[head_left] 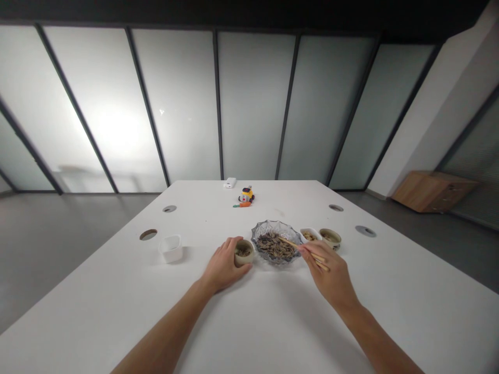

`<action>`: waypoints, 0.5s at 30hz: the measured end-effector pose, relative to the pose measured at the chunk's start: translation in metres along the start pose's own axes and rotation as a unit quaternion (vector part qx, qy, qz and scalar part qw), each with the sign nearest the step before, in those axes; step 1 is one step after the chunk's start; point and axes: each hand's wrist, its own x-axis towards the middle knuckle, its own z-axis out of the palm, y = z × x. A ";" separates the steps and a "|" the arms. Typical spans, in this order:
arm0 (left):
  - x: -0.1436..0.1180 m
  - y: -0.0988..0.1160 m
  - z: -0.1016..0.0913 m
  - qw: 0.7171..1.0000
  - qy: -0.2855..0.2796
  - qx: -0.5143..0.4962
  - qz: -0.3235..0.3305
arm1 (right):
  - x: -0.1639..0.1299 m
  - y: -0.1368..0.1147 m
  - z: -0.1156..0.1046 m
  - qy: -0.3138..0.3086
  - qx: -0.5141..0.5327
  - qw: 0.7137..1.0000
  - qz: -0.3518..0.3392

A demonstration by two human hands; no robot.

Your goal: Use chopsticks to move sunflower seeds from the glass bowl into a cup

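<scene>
My left hand (225, 265) is wrapped round a small pale cup (244, 261) standing on the table, with some dark seeds inside it. In my right hand (329, 272) is a pair of wooden chopsticks (312, 253), held slanting to the left. Their tips reach into a clear glass bowl (276, 226) with a scalloped rim. Many striped seeds, like sunflower seeds (275, 246), lie in the bowl; whether the tips pinch one is too small to tell. Just beyond my right hand sit a white dish (311, 230) of light-brown pieces and a second pale cup (330, 238).
An empty-looking white square container (170, 249) stands at the left of the white table (249, 322). Farther back are a yellow toy vehicle (246, 195), an orange toy carrot (244, 204) and a white box-like device (230, 182). Round cable holes (148, 235) pierce the tabletop near both sides.
</scene>
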 end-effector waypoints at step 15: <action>0.000 -0.001 0.000 1.000 0.005 -0.001 -0.002 | 0.000 -0.002 -0.002 0.018 -0.018 1.000 -0.006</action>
